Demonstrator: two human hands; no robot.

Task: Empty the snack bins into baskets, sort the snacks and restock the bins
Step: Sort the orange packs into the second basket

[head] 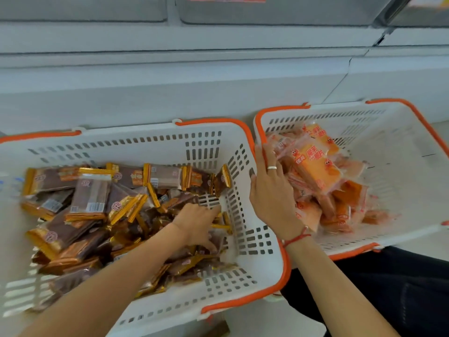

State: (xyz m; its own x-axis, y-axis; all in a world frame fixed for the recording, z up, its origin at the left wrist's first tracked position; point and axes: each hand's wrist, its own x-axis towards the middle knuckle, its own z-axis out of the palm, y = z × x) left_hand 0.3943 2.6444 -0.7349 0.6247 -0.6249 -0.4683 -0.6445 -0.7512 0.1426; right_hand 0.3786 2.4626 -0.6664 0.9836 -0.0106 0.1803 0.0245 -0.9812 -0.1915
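Two white baskets with orange rims stand side by side on the floor. The left basket (243, 147) holds several brown snack packets with gold ends (90, 198). My left hand (196, 222) reaches into its right side, fingers curled around a few of those brown packets. The right basket (388, 152) holds a pile of orange snack packets (313, 166) against its left wall. My right hand (269, 190) hovers over the rims where the baskets meet, its fingers fairly straight and touching the left edge of the orange pile. It wears a ring, and a red string circles the wrist.
A pale grey shelf base (170, 93) runs behind both baskets, with clear bin fronts (267, 10) above it. My dark-clothed leg (388, 295) lies at the lower right, close to the right basket. The right half of the right basket shows bare floor.
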